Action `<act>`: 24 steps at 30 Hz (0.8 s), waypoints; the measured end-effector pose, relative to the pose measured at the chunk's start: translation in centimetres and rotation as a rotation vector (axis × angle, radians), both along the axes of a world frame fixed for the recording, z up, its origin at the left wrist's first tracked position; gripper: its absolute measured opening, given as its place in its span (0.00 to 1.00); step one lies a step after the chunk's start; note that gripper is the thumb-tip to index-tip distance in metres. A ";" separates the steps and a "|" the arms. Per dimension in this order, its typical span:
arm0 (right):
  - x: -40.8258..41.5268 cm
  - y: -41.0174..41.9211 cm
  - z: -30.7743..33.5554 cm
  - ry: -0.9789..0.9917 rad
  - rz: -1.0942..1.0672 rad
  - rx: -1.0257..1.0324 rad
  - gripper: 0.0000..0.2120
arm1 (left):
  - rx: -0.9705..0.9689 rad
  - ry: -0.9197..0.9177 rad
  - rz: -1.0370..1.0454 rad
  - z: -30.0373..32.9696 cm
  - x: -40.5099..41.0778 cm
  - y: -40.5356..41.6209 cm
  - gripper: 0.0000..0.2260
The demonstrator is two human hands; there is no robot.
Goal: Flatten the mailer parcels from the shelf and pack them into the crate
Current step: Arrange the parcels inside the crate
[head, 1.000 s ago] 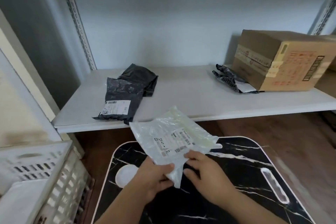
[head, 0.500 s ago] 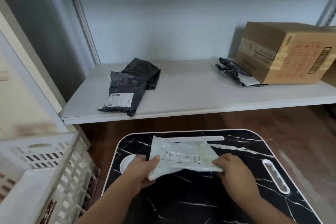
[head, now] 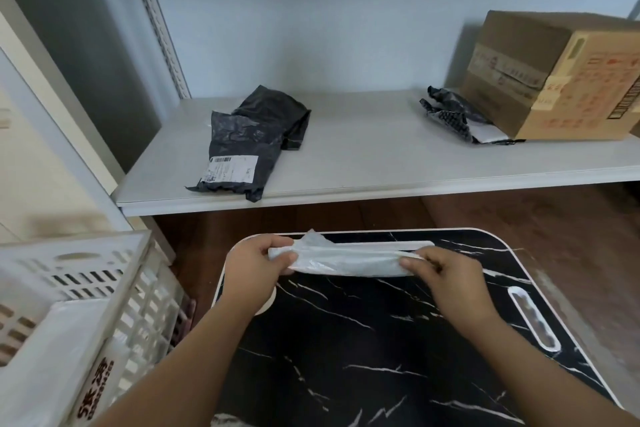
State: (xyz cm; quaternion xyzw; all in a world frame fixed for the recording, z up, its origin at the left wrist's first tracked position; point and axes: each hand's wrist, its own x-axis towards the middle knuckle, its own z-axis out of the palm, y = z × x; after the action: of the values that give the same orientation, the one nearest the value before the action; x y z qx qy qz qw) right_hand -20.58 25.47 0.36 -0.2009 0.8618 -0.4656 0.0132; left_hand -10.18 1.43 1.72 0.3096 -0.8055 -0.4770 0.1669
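A white mailer parcel [head: 346, 262] lies stretched out low over the far edge of the black marble-patterned table [head: 363, 340]. My left hand [head: 254, 269] grips its left end and my right hand [head: 446, 276] pinches its right end. A black mailer with a white label [head: 239, 152] lies on the white shelf [head: 363, 163] at the left, with another black mailer [head: 280, 114] behind it. A crumpled black mailer [head: 450, 114] lies at the shelf's right. The white slotted crate [head: 86, 288] stands at the lower left, holding something white.
A taped cardboard box [head: 554, 76] stands on the shelf at the far right, next to the crumpled mailer. A metal shelf upright [head: 156, 17] runs up at the left. Brown floor shows under the shelf and to the right of the table.
The white mailer has gone from held up with its label facing me to lowered onto the table and pulled out flat. My hands have moved apart to its two ends.
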 end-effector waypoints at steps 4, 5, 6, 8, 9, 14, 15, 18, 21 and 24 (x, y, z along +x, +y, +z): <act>0.1 -0.1 0.5 -0.033 -0.017 -0.031 0.11 | 0.215 0.063 -0.018 0.4 0.3 -0.7 0.05; 0.1 -0.2 0.4 -0.044 -0.039 -0.048 0.11 | 0.229 0.065 -0.043 0.5 0.4 -0.8 0.05; 0.2 -0.2 0.4 -0.067 -0.061 -0.072 0.10 | 0.231 0.065 -0.079 0.6 0.5 -0.8 0.06; 0.1 -0.2 0.5 -0.104 -0.082 -0.101 0.09 | 0.204 0.063 -0.148 0.9 0.6 -1.0 0.10; 0.0 -0.1 0.6 -0.106 -0.082 -0.109 0.10 | 0.188 0.050 -0.172 0.9 0.6 -1.1 0.10; -0.5 0.3 0.7 -0.044 -0.129 -0.078 0.13 | 0.171 0.023 -0.266 0.9 0.2 -1.1 0.00; -0.7 0.4 0.5 -0.035 -0.143 -0.061 0.14 | 0.161 0.026 -0.282 0.8 0.0 -1.0 0.01; -0.8 0.3 0.2 0.004 -0.174 0.078 0.14 | 0.090 0.009 -0.283 0.6 -0.3 -0.7 0.05; -0.4 -0.1 0.5 0.199 -0.194 0.341 0.10 | -0.025 0.002 -0.294 0.6 -0.7 -0.4 0.08; 0.0 -1.0 1.0 0.571 -0.052 0.461 0.23 | -0.111 0.021 -0.343 1.1 -1.1 0.1 0.10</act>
State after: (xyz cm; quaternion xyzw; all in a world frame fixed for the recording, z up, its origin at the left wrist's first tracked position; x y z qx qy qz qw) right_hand -20.59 24.45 1.34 -0.2926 0.9178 -0.1846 -0.1948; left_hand -11.24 1.52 2.84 0.1527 -0.8698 -0.4565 0.1083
